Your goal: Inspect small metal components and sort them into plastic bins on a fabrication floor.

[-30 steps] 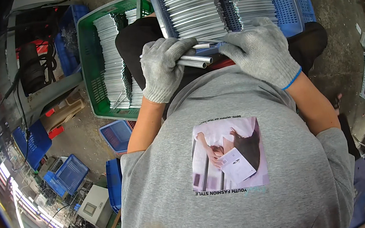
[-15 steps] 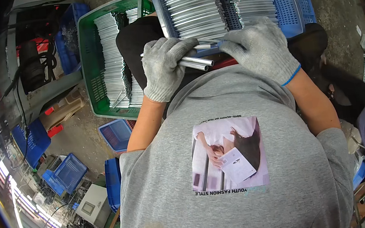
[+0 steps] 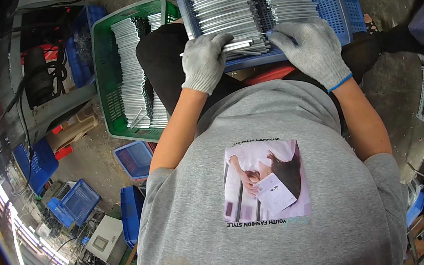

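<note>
Grey-gloved, the left hand (image 3: 204,62) is closed around metal tubes (image 3: 238,45) at upper centre, near the lower-left corner of the blue crate (image 3: 330,4); whether anything is pinched by the right hand (image 3: 315,50) cannot be told. Tube ends are best kept even.

Wide fisheye view downward from the head, close over left hand (image 3: 204,62) and right hand (image 3: 314,52)

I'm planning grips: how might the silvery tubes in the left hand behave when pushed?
The silvery tubes look straight and metallic, so probably stiff. Their rounded sides suggest they may roll; their smooth shine hints at slipperiness.
</note>
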